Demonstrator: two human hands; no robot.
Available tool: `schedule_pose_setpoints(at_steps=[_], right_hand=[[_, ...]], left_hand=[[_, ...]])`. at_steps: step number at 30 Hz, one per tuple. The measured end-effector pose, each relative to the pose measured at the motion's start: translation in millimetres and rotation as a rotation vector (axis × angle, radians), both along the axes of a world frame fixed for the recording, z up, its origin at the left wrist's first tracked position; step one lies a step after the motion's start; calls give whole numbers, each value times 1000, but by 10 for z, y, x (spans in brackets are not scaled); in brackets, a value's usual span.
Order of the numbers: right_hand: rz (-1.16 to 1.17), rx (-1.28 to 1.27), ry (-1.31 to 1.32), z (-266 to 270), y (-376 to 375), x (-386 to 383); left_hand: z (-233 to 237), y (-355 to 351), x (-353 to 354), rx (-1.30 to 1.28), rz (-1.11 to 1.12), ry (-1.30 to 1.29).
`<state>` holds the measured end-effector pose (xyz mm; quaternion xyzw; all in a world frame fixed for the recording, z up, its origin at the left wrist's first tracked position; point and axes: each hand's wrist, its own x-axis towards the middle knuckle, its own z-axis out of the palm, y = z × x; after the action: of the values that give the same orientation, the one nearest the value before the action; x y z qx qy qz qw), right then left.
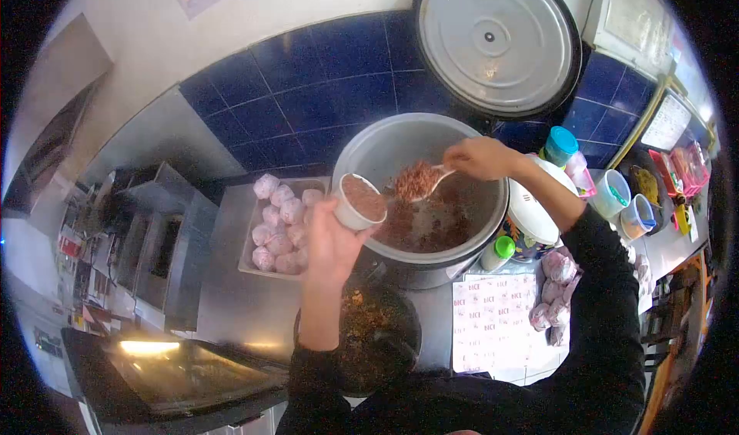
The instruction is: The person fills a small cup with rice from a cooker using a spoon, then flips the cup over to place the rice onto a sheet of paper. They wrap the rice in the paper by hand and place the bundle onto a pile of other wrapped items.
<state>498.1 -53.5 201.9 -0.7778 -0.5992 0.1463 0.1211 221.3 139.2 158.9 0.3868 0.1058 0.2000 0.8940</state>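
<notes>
My left hand (336,241) is closed around a small white cup (351,217), which is tilted and filled with reddish-brown rice (365,197). Held in my right hand (483,159) is a rice paddle (443,172) heaped with the same rice, close to the cup's right side. Both are over a large rice cooker (385,140) with a grey inner pot. More rice (454,213) lies inside the pot, with part of the bottom showing through.
The round lid (493,42) stands raised behind the cooker. To the left, a metal tray (271,269) holds several wrapped balls (279,244). A dark pan (362,350) sits in front. Printed paper sheets (493,319), wrapped bundles (551,296) and a green-capped bottle (500,253) are on the right.
</notes>
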Motion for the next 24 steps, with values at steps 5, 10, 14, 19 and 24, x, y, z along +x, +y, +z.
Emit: schedule_pose_setpoints(at_steps=[5, 10, 14, 19, 24], right_hand=[[-347, 59, -580, 522, -116, -925], [-269, 334, -981, -138, 31, -1523], [-281, 406, -823, -232, -118, -1451], [-643, 372, -261, 125, -408, -1026], [-351, 655, 700, -14, -544, -881]], left_hand=[[-12, -221, 403, 35, -44, 60], [9, -438, 755, 43, -53, 127], [-102, -314, 738, 42, -75, 174], [-77, -223, 600, -62, -61, 88], [-20, -216, 602, -102, -47, 55]])
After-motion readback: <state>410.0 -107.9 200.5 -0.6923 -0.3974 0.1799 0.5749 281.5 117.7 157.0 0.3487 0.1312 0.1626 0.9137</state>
